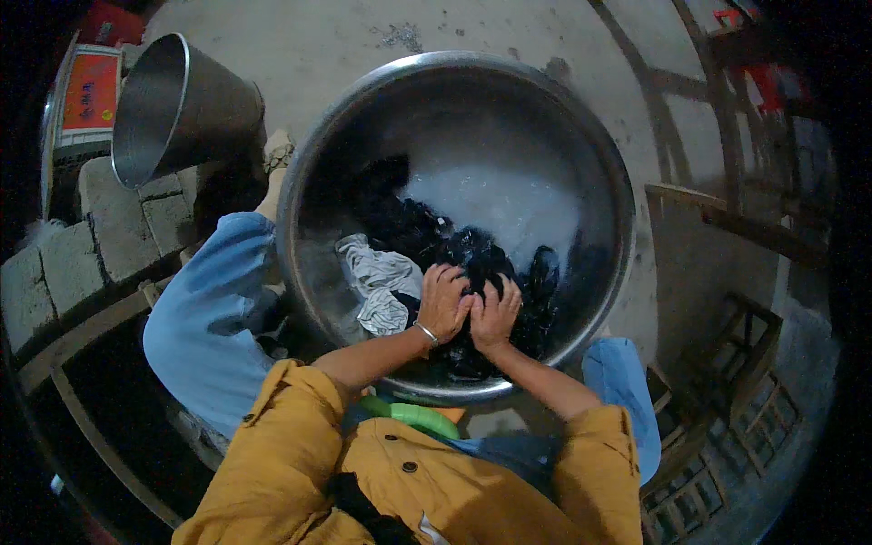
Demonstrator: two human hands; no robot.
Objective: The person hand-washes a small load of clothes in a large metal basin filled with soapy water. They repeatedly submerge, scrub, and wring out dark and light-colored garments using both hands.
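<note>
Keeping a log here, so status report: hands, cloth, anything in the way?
Left hand, right hand: both on dark cloth. Cloth bunched in metal basin. Striped cloth alongside; nothing visibly blocking.

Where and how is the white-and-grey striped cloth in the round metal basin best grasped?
Take the striped cloth probably by its bunched upper-left folds, left hand coming from the left: they lie uncovered, whereas black fabric crowds its right side.

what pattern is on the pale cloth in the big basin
The pale cloth has dark stripes, best seen in the head view.
</note>
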